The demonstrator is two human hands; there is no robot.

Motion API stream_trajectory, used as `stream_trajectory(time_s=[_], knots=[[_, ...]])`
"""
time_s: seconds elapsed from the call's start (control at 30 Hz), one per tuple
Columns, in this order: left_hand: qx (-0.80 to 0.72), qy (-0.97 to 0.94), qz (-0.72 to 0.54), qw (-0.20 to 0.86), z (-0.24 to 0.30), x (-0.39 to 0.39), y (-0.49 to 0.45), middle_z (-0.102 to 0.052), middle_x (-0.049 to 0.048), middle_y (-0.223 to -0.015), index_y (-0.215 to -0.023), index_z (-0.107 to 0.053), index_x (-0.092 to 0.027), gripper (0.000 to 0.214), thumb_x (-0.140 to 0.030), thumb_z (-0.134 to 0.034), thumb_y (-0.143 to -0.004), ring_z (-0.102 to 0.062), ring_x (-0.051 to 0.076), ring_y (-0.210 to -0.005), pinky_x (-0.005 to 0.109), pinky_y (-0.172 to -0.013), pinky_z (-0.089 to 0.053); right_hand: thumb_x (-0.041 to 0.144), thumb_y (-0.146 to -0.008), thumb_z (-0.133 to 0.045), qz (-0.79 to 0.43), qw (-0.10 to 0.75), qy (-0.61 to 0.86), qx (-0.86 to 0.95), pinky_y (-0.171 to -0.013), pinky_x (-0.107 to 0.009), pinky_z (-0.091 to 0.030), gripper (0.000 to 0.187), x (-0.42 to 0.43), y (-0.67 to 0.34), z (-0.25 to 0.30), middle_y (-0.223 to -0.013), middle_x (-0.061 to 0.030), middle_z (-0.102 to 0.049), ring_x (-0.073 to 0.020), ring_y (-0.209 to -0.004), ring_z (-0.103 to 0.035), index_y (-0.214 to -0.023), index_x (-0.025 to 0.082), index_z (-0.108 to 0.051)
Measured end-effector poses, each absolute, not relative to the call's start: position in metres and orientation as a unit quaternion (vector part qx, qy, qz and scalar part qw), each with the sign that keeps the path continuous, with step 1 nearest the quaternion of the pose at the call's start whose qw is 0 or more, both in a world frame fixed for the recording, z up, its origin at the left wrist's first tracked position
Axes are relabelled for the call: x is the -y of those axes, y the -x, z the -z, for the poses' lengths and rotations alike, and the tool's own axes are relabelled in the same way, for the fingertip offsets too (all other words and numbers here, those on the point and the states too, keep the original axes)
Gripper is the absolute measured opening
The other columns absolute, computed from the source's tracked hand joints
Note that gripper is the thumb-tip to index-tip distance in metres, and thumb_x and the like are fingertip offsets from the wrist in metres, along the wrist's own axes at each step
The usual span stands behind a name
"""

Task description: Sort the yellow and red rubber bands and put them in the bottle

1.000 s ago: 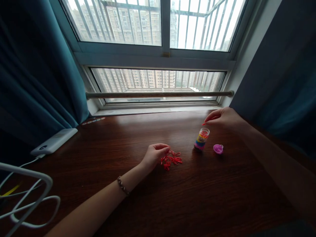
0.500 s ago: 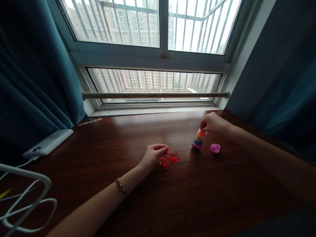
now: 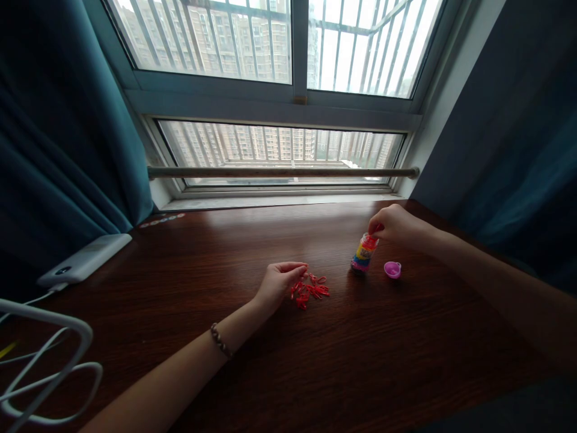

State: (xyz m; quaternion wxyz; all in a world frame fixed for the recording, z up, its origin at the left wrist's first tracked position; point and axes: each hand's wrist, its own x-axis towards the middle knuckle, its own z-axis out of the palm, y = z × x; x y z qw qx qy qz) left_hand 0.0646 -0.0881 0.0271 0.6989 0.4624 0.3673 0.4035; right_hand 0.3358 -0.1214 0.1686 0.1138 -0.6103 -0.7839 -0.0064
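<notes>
A small pile of red rubber bands (image 3: pixel 312 290) lies on the dark wooden tabletop. My left hand (image 3: pixel 282 282) is at the pile's far left edge, thumb and forefinger pinched on a red rubber band that is mostly hidden by the fingertips. To the right, a small clear bottle (image 3: pixel 363 254) with a rainbow-coloured label stands slightly tilted, reddish at its open mouth. My right hand (image 3: pixel 391 222) is closed over that mouth; a bit of red shows between its pinched fingers. A pink cap (image 3: pixel 392 270) with a small loop rests beside the bottle.
At the left lies a white power bank (image 3: pixel 85 260) with a cable plugged in. White looped tubing or cable (image 3: pixel 67 322) fills the lower left corner. A metal rail (image 3: pixel 283 172) crosses the window behind the table. Blue curtains (image 3: pixel 67 120) hang on both sides.
My right hand has lifted slightly and shifted right at the bottle mouth, and more of the bottle's neck shows. My left hand stays almost in place by the pile.
</notes>
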Motion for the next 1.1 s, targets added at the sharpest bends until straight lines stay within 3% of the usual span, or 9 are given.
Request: stream_trajectory(time_s=[0.23,0.4,0.67,0.83,1.1], knots=[[-0.380,-0.465,-0.402,0.691,-0.029,0.083,-0.063,-0.069,0.0118,-0.081,-0.091,-0.066,-0.010,0.041,-0.026,-0.077,-0.055,-0.064,0.017,-0.071,0.025,-0.063,-0.050,0.011,-0.067,-0.056,0.018,0.196,0.598,0.777,-0.057,-0.023,-0.044,0.015,0.138,-0.320,-0.182,-0.064,-0.0005,-0.066,-0.0139,-0.060,-0.059,-0.066,0.019,-0.069],[-0.377,-0.544,-0.401,0.633,-0.034,0.076,-0.057,-0.069,0.0097,-0.077,-0.079,-0.070,-0.011,0.024,-0.021,-0.073,-0.058,-0.063,0.018,-0.072,0.027,-0.070,-0.049,0.014,-0.075,-0.054,-0.022,0.313,0.516,0.797,-0.060,-0.023,-0.044,0.015,0.155,-0.276,-0.144,-0.073,-0.0007,-0.065,-0.0124,-0.064,-0.058,-0.074,0.020,-0.067],[-0.378,-0.743,-0.391,0.391,-0.029,0.070,-0.051,-0.068,0.0052,-0.075,-0.076,-0.071,-0.019,0.011,-0.021,-0.064,-0.067,-0.061,0.018,-0.070,0.026,-0.067,-0.047,0.015,-0.080,-0.051,-0.084,0.369,0.495,0.782,-0.064,-0.025,-0.044,0.014,0.138,-0.240,-0.032,-0.075,-0.0034,-0.064,-0.0143,-0.068,-0.058,-0.077,0.019,-0.064],[-0.345,-0.781,-0.371,0.365,-0.014,0.060,-0.060,-0.066,0.0070,-0.083,-0.077,-0.071,-0.019,0.013,-0.025,-0.061,-0.072,-0.060,0.018,-0.076,0.027,-0.071,-0.047,0.015,-0.080,-0.050,-0.102,0.398,0.477,0.777,-0.076,-0.031,-0.046,0.016,0.135,-0.241,-0.011,-0.088,-0.0061,-0.064,-0.0173,-0.083,-0.058,-0.084,0.020,-0.065],[-0.302,-0.852,-0.300,0.304,-0.015,0.061,-0.049,-0.063,0.0061,-0.088,-0.083,-0.070,-0.019,0.018,-0.025,-0.054,-0.079,-0.057,0.017,-0.082,0.028,-0.077,-0.045,0.015,-0.081,-0.050,-0.102,0.384,0.468,0.789,-0.079,-0.031,-0.047,0.015,0.138,-0.246,-0.003,-0.089,-0.0061,-0.064,-0.0172,-0.085,-0.057,-0.086,0.020,-0.064]])
